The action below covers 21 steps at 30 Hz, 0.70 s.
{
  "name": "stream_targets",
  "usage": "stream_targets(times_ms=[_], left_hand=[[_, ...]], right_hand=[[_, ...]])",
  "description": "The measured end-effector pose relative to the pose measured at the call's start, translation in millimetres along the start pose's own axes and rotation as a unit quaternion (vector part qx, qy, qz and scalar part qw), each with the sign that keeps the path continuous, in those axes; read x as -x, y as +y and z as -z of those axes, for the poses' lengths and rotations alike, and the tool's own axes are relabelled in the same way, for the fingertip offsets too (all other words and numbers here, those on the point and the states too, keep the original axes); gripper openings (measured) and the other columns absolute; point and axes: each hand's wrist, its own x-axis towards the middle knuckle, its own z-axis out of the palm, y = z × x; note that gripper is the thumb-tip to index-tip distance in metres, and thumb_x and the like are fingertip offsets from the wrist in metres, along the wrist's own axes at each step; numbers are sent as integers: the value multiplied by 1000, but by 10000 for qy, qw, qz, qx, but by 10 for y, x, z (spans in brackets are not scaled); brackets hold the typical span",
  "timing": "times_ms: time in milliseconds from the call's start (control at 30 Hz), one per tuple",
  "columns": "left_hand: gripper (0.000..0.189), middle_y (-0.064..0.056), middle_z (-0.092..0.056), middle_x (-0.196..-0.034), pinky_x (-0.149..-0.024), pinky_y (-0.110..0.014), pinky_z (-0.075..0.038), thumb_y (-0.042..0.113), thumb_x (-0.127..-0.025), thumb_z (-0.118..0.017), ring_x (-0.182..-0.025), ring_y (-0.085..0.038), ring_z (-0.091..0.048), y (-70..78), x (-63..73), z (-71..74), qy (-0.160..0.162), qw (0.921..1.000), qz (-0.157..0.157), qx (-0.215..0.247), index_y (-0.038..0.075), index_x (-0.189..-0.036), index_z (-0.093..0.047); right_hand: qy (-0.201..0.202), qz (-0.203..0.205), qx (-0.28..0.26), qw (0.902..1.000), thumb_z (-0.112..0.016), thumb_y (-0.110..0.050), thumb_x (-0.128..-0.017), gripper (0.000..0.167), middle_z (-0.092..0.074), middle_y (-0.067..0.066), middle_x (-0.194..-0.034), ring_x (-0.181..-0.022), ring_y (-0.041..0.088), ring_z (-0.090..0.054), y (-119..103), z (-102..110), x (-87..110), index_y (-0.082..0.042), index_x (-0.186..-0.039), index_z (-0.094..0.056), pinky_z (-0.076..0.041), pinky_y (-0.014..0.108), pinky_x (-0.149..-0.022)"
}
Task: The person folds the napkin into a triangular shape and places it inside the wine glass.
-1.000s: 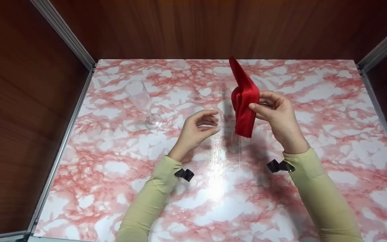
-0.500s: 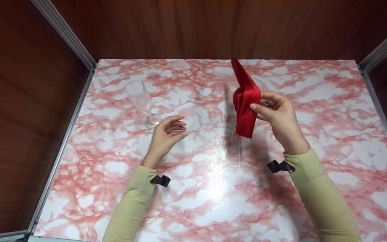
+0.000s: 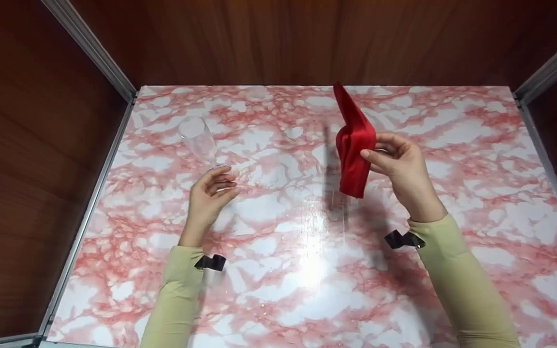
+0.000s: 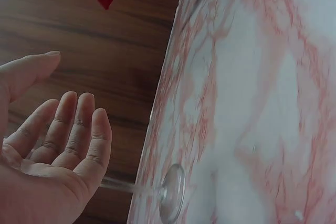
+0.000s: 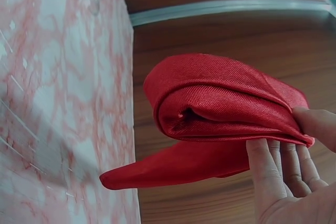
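My right hand (image 3: 404, 166) pinches a folded red cloth napkin (image 3: 358, 150) by its right edge, thumb in front and fingers behind. In the right wrist view the napkin (image 5: 226, 103) shows rolled layers and a pointed end hanging off to one side. A clear stemmed glass, like a champagne flute (image 3: 198, 140), stands on the table at the left. My left hand (image 3: 208, 198) is near its foot in the head view, fingers loosely bent and holding nothing. In the left wrist view the glass foot (image 4: 173, 195) rests on the table beyond the fingers, which partly hide the glass.
The table (image 3: 278, 290) has a red and white marbled top. Dark wood panels (image 3: 307, 43) rise at the back and both sides, joined by metal corner rails (image 3: 90, 48). Light glares off the middle of the tabletop.
My left hand has moved left, away from the napkin and over to the glass foot. The right hand holds the napkin in almost the same place.
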Motion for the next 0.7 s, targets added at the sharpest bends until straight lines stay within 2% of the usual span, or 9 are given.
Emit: stream_targets(times_ms=[233,400,500,700], left_hand=[[49,-33,-57,-105,-81,-36,-53,-18,-75,-71,-97,-49,-56,5,-24,231,541,9985,-103,-71,-13,-121,-55],[48,-30,-59,-104,-80,-34,-53,-20,-74,-69,-94,-37,-60,8,-76,361,1035,9945,0,-160,-11,-120,-56],[47,-30,-58,-105,-80,-33,-53,-16,-74,-72,-93,-33,-61,19,-121,410,1334,9910,68,-120,-10,-119,-58],[49,-29,-58,-109,-82,-32,-52,-17,-74,-72,-99,-40,-56,53,-226,458,1780,9840,52,108,-10,-120,-57]], right_hand=[[76,6,33,10000,-78,3,-75,33,-68,14,-93,-82,21,-67,-10,6,-16,3,-105,-66,-57,32,-70],[67,-5,63,10000,-78,3,-75,33,-68,13,-94,-83,21,-67,4,12,-12,3,-105,-66,-57,32,-70],[26,19,-5,10000,-78,4,-75,32,-68,13,-93,-82,20,-67,12,17,-8,4,-105,-66,-57,32,-70],[33,25,-75,10000,-78,5,-75,32,-68,13,-92,-83,20,-67,14,20,-2,4,-105,-66,-57,33,-70]])
